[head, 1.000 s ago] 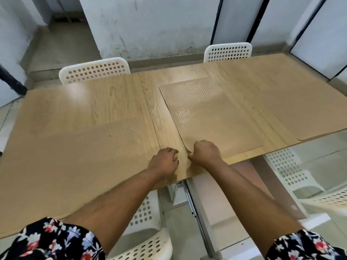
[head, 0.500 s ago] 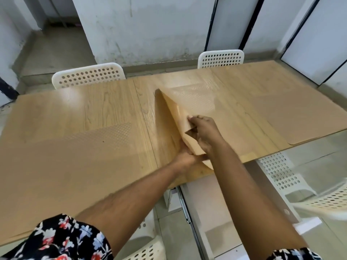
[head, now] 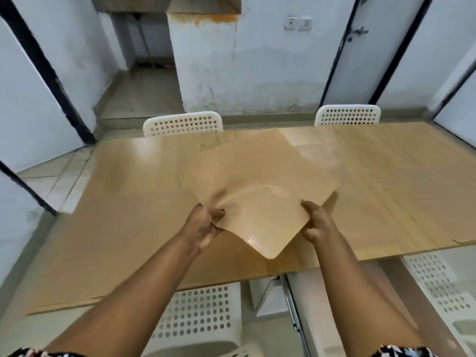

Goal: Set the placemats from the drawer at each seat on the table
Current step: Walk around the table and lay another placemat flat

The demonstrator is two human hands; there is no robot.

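- A bare, scuffed white room, tiled floor, and a long pale-wood table (head: 144, 176) running across it.
- Held up above the middle of the table is the lifted placemat (head: 257, 181), tan, close to the table's own colour, tilted with one corner drooping toward the near edge.
- The left hand (head: 203, 228) pinches its near-left edge, bunching the sheet there; the right hand (head: 315, 224) grips the near-right edge, fingers curled round it.
- It looks thin, light and floppy: it creases at the pinch and sags between the hands. The dimpled surface should give some grip. I'd hold it at two edges or corners, well apart, so it hangs flat.
- Placemats I can count: the one in the air, another mat (head: 316, 153) lying just beyond it, and what looks like a third mat (head: 401, 202) to the right and a fourth mat (head: 123, 235) to the left, though those edges are faint.
- Chairs: two white perforated ones on the far side, the far-left chair (head: 183, 123) and the far-right chair (head: 347, 114), and two on the near side, the near-left chair (head: 206, 310) and the near-right chair (head: 435, 282).
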